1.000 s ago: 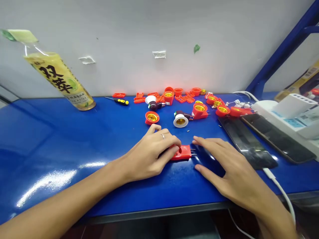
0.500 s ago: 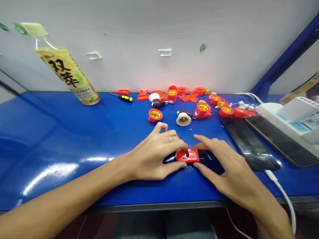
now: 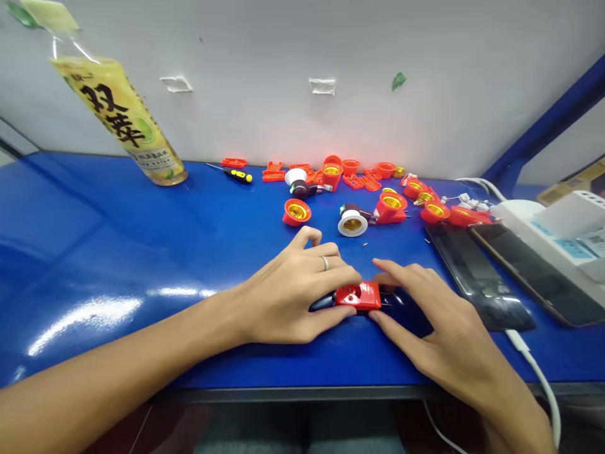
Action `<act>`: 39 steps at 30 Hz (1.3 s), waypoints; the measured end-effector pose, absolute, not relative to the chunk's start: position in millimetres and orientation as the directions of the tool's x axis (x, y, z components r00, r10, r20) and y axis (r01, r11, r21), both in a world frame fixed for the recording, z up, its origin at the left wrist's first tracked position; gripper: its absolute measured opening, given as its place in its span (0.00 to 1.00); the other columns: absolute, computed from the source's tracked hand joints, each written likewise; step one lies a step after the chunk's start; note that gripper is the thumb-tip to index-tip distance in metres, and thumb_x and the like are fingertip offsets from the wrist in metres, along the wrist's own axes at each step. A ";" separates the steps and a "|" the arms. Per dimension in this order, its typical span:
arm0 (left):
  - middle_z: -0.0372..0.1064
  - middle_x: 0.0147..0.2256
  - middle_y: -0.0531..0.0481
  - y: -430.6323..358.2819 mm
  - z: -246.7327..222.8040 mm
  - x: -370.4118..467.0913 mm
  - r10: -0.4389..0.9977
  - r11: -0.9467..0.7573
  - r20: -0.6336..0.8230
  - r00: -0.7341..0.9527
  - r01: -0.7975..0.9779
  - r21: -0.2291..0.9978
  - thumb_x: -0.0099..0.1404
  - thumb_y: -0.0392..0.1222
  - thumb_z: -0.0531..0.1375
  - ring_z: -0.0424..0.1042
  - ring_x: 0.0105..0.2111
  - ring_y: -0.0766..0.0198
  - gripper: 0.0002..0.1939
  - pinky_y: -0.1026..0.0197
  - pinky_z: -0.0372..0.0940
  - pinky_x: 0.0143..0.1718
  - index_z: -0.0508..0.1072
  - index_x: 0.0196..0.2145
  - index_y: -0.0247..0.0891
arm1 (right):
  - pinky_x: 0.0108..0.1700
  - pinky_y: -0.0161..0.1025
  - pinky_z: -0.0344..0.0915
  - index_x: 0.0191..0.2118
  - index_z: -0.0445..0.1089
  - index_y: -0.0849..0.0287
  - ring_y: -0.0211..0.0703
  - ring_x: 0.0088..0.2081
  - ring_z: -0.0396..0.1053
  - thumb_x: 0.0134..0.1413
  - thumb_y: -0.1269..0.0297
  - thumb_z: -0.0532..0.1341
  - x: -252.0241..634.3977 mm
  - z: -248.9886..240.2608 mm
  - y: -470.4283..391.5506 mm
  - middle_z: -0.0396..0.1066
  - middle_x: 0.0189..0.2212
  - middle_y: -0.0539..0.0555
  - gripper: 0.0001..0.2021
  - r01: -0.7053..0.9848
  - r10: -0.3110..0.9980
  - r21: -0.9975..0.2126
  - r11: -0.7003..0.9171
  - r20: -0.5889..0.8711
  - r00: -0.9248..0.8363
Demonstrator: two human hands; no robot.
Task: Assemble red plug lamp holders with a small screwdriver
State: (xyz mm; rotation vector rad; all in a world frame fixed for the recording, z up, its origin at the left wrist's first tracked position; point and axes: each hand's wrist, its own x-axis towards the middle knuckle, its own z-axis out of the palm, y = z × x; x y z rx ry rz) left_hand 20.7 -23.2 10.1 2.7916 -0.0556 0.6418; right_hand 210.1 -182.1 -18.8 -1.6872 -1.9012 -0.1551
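A small red plastic plug housing (image 3: 366,297) lies on the blue tabletop near its front edge, two thin metal pins pointing right. My left hand (image 3: 295,296), with a ring on one finger, pinches the left end of the housing between thumb and index finger. At the right end, the thumb and fingers of my right hand (image 3: 437,325) press on its near and far sides. Beyond my hands stand a red lamp socket (image 3: 297,212) with a gold screw thread and a white-rimmed lamp socket (image 3: 352,224). A tiny screw (image 3: 365,244) lies nearby.
Several red sockets and shell pieces (image 3: 362,181) line the back by the wall. A black-and-yellow screwdriver (image 3: 237,174) and a yellow-labelled drink bottle (image 3: 123,126) are on the left. On the right are two phones (image 3: 477,277), a white cable (image 3: 539,366) and a white box-shaped device (image 3: 553,233).
The view has tilted down slightly, so the bottle and wall marks sit higher. Both hands keep their hold on the red plug housing, almost unmoved.
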 end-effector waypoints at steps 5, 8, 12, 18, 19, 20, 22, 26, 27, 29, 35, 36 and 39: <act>0.74 0.35 0.52 -23.4 9.4 21.4 0.042 -0.956 0.416 0.909 -0.084 0.280 0.70 0.41 0.62 0.71 0.37 0.60 0.09 0.50 0.53 0.53 0.71 0.46 0.37 | 0.60 0.48 0.66 0.67 0.57 0.53 0.47 0.51 0.72 0.65 0.63 0.61 211.2 -19.3 -182.3 0.75 0.51 0.53 0.27 0.939 0.870 -0.285 0.194 0.493 -0.030; 0.74 0.35 0.51 -23.9 10.1 21.3 0.043 -0.955 0.407 0.912 -0.082 0.285 0.70 0.40 0.62 0.71 0.37 0.60 0.08 0.50 0.53 0.53 0.71 0.45 0.37 | 0.60 0.48 0.66 0.67 0.57 0.53 0.47 0.51 0.72 0.66 0.63 0.61 211.8 -19.1 -182.4 0.75 0.51 0.54 0.26 0.937 0.870 -0.286 0.201 0.492 -0.036; 0.74 0.35 0.52 -24.1 11.7 21.0 0.044 -0.959 0.377 0.925 -0.066 0.275 0.71 0.40 0.61 0.70 0.37 0.60 0.07 0.50 0.52 0.53 0.71 0.45 0.38 | 0.58 0.48 0.68 0.65 0.59 0.54 0.46 0.50 0.73 0.65 0.63 0.61 212.1 -18.5 -182.3 0.75 0.50 0.53 0.25 0.936 0.871 -0.289 0.199 0.491 -0.034; 0.75 0.36 0.52 -24.0 10.1 22.3 0.057 -0.947 0.363 0.930 -0.064 0.315 0.72 0.42 0.61 0.70 0.38 0.61 0.06 0.51 0.53 0.52 0.71 0.45 0.39 | 0.59 0.50 0.68 0.65 0.60 0.53 0.47 0.51 0.73 0.65 0.63 0.61 211.2 -18.9 -183.5 0.76 0.51 0.53 0.24 0.932 0.870 -0.312 0.185 0.492 -0.008; 0.75 0.36 0.52 -24.0 9.5 22.7 0.060 -0.944 0.372 0.926 -0.069 0.323 0.71 0.42 0.61 0.70 0.37 0.61 0.06 0.52 0.53 0.52 0.71 0.44 0.39 | 0.59 0.50 0.68 0.64 0.61 0.53 0.48 0.52 0.74 0.65 0.64 0.61 210.9 -18.7 -183.7 0.76 0.51 0.54 0.24 0.928 0.870 -0.325 0.183 0.492 0.000; 0.75 0.36 0.52 -24.0 8.8 23.1 0.063 -0.941 0.383 0.922 -0.073 0.331 0.71 0.42 0.62 0.70 0.37 0.62 0.07 0.52 0.53 0.51 0.71 0.44 0.39 | 0.58 0.49 0.69 0.64 0.62 0.54 0.48 0.52 0.74 0.65 0.64 0.61 210.6 -18.4 -183.9 0.76 0.50 0.54 0.23 0.924 0.870 -0.334 0.185 0.493 0.005; 0.74 0.36 0.52 -24.1 7.3 23.6 0.065 -0.936 0.397 0.916 -0.082 0.343 0.71 0.41 0.62 0.70 0.37 0.62 0.06 0.53 0.54 0.50 0.71 0.44 0.38 | 0.58 0.49 0.70 0.62 0.63 0.54 0.49 0.52 0.74 0.64 0.63 0.62 210.0 -17.6 -184.3 0.76 0.50 0.54 0.23 0.920 0.870 -0.344 0.189 0.493 0.005; 0.74 0.36 0.51 -24.3 5.0 23.8 0.075 -0.933 0.411 0.908 -0.082 0.351 0.70 0.40 0.62 0.70 0.37 0.60 0.07 0.52 0.55 0.50 0.70 0.45 0.38 | 0.57 0.52 0.70 0.60 0.65 0.54 0.50 0.52 0.73 0.63 0.61 0.63 209.4 -16.4 -185.0 0.76 0.51 0.55 0.22 0.914 0.878 -0.360 0.187 0.479 0.009; 0.74 0.36 0.51 -24.5 4.6 23.7 0.078 -0.933 0.420 0.904 -0.083 0.351 0.70 0.41 0.62 0.70 0.37 0.60 0.08 0.53 0.56 0.50 0.70 0.46 0.38 | 0.57 0.52 0.70 0.60 0.66 0.54 0.51 0.52 0.73 0.63 0.61 0.63 209.4 -16.3 -185.2 0.76 0.51 0.55 0.21 0.912 0.879 -0.367 0.185 0.476 0.013; 0.74 0.35 0.51 -25.0 4.2 23.6 0.079 -0.934 0.439 0.895 -0.088 0.347 0.70 0.41 0.62 0.69 0.36 0.61 0.10 0.53 0.56 0.49 0.69 0.48 0.38 | 0.55 0.53 0.71 0.60 0.66 0.54 0.52 0.52 0.73 0.63 0.61 0.63 209.4 -16.4 -185.7 0.76 0.50 0.55 0.21 0.910 0.879 -0.374 0.179 0.477 0.023; 0.73 0.34 0.50 -26.9 5.5 22.6 0.087 -0.936 0.441 0.893 -0.078 0.344 0.71 0.41 0.61 0.70 0.35 0.60 0.10 0.52 0.57 0.49 0.71 0.47 0.35 | 0.53 0.50 0.71 0.60 0.66 0.56 0.51 0.51 0.73 0.63 0.61 0.63 209.0 -15.5 -185.8 0.76 0.50 0.56 0.22 0.919 0.874 -0.358 0.164 0.485 0.033; 0.74 0.34 0.49 -27.0 5.5 22.4 0.087 -0.936 0.442 0.893 -0.079 0.344 0.71 0.41 0.61 0.70 0.36 0.60 0.10 0.52 0.57 0.48 0.71 0.47 0.34 | 0.53 0.49 0.71 0.60 0.65 0.56 0.49 0.50 0.73 0.63 0.61 0.63 208.9 -14.9 -185.6 0.76 0.49 0.56 0.21 0.921 0.872 -0.354 0.164 0.489 0.033; 0.76 0.35 0.47 -25.9 4.6 22.3 0.073 -0.943 0.457 0.887 -0.088 0.320 0.74 0.40 0.58 0.71 0.36 0.60 0.08 0.52 0.58 0.48 0.72 0.46 0.34 | 0.50 0.44 0.70 0.59 0.65 0.57 0.45 0.47 0.73 0.64 0.62 0.62 209.1 -13.6 -185.0 0.76 0.47 0.55 0.20 0.920 0.865 -0.353 0.169 0.501 0.034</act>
